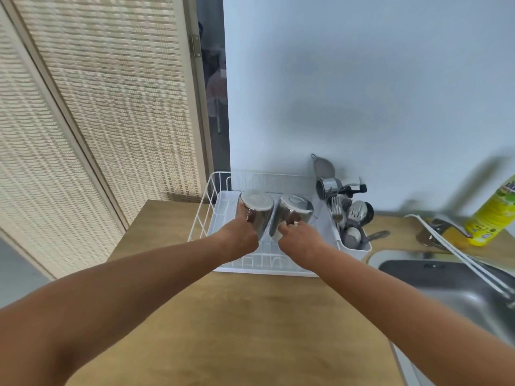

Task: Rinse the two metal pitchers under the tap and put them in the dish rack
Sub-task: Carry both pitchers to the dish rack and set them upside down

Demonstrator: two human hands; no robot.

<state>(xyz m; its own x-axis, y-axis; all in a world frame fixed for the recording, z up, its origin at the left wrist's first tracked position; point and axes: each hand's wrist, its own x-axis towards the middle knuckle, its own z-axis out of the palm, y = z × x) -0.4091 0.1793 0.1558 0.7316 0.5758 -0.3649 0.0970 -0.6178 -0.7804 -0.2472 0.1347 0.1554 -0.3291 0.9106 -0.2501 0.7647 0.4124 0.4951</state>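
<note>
Two shiny metal pitchers are held upside down, bases up, side by side over the white wire dish rack. My left hand grips the left pitcher at its lower part. My right hand holds the right pitcher near its rim. Whether the pitchers rest on the rack's tray or hang just above it is not clear. Their handles are hidden behind my fingers.
A white cutlery holder with forks, spoons and a small metal cup sits at the rack's right end. The steel sink and tap lie to the right, with a yellow detergent bottle behind. Wooden counter is in front.
</note>
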